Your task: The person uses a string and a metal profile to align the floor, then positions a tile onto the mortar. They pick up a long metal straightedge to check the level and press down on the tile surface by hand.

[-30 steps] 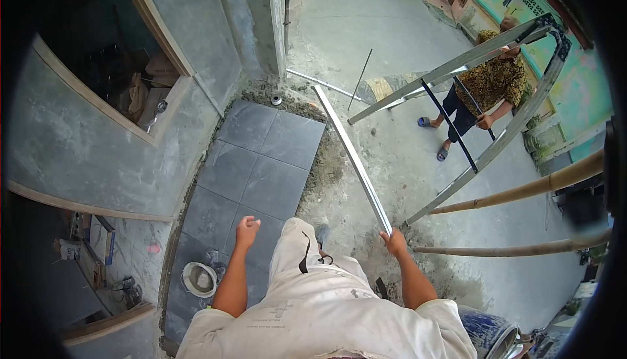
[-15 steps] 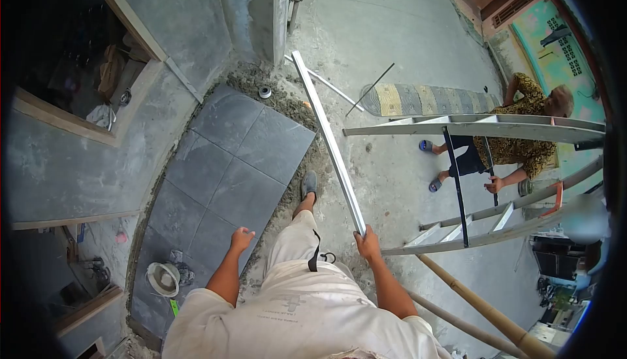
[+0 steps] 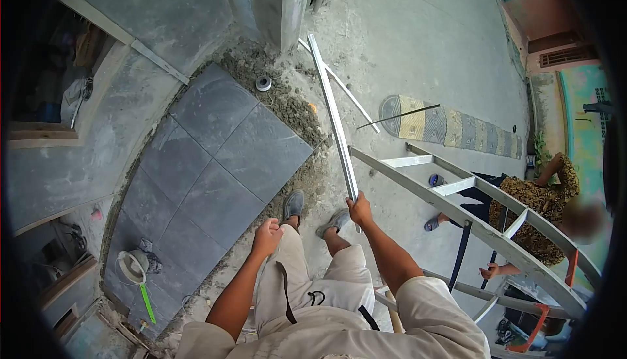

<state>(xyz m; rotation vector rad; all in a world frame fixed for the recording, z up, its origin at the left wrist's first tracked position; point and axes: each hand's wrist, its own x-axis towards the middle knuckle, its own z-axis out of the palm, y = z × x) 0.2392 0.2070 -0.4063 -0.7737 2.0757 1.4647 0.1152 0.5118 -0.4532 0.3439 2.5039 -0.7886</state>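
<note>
Bar (image 3: 334, 120) juts forward from the right of both hands (image 3: 360, 211).

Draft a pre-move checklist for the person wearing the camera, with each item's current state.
1. Right hand gripping the bar: ok, fingers wrapped near its close end.
2. Left hand free: ok, curled, with nothing visible in it.
3. Shoes off the tiles: ok, both on rough ground.
4. Bar clear of the ladder: cannot tell, they look close near the ladder's foot.
5. Ground under the bar's far end clear: not ok, a second bar lies there.
6. Ladder clear of people: not ok, a co-worker is right by it.
</note>
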